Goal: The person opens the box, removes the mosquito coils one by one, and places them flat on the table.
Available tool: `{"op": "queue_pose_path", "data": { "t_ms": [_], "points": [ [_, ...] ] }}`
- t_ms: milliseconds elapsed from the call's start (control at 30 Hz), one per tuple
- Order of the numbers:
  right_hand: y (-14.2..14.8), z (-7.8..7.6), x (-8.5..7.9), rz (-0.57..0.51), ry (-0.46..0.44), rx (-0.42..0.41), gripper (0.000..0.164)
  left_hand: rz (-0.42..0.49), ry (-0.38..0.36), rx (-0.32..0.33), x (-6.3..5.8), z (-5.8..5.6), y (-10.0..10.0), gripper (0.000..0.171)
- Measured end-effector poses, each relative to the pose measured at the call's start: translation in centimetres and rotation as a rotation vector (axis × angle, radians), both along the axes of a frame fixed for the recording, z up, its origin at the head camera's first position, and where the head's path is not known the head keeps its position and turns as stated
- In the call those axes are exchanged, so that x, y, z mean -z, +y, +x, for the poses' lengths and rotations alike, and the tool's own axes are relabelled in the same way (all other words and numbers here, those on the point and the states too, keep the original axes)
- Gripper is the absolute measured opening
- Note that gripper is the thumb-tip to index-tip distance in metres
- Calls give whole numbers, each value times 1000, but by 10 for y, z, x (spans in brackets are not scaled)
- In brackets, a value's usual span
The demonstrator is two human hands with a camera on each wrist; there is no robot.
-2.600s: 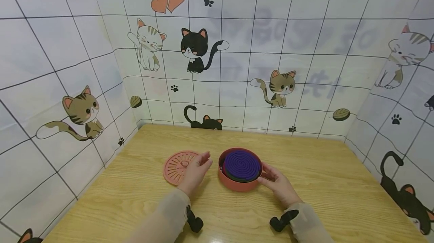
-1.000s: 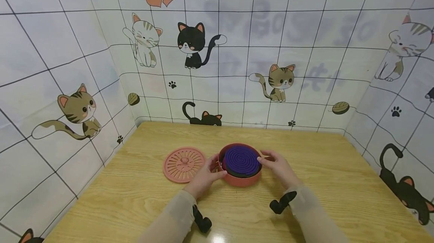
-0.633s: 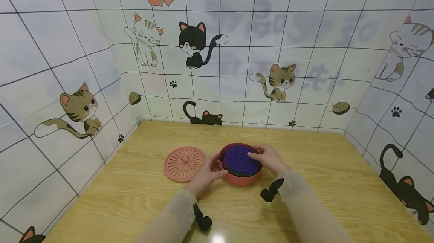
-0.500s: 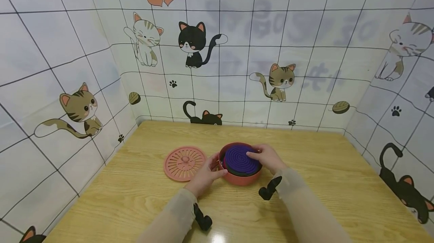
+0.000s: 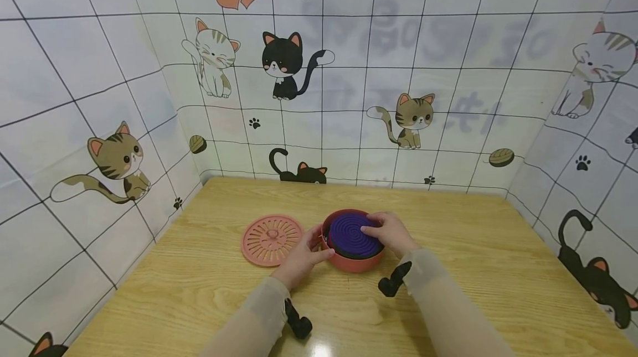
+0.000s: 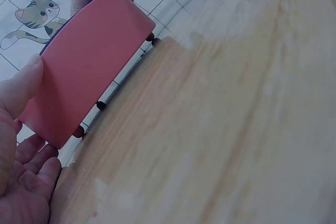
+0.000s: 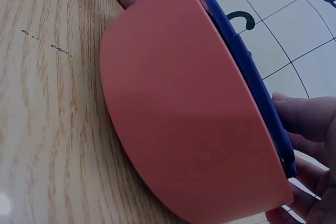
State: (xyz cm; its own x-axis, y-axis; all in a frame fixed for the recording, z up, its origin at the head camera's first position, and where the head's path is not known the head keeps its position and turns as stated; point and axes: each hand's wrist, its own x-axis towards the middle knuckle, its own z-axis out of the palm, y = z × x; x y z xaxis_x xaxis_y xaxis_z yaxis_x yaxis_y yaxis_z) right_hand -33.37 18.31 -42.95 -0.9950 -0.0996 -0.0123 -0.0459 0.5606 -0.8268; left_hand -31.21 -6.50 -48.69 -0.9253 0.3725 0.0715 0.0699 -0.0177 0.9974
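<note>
Nearest, two beige sleeves [image 5: 249, 315] with black wrist bands [image 5: 298, 321] extend over the wooden table [image 5: 473, 246]; the left hand [image 5: 301, 260] grips the left side of the round red container [image 5: 355, 264], thumb against its outer wall. The purple spiral disc [image 5: 349, 235] sits in the container, projecting above the rim, and the right hand [image 5: 394, 233] pinches its right edge, thumb on the top face. The slotted pink lid [image 5: 264, 243] lies flat, left of the container, with the cat-print wall covering [image 5: 349, 130] behind.
</note>
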Motion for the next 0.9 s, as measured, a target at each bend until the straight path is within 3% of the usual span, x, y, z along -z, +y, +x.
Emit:
{"op": "queue_pose_path", "data": {
  "t_ms": [633,900],
  "points": [
    [-9,4,-6,57,33,24,46,-3,-13,0,1,0,0,84],
    [-11,7,-13,1,36,5,46,-25,-9,2,0,0,-1,85]
  ]
}}
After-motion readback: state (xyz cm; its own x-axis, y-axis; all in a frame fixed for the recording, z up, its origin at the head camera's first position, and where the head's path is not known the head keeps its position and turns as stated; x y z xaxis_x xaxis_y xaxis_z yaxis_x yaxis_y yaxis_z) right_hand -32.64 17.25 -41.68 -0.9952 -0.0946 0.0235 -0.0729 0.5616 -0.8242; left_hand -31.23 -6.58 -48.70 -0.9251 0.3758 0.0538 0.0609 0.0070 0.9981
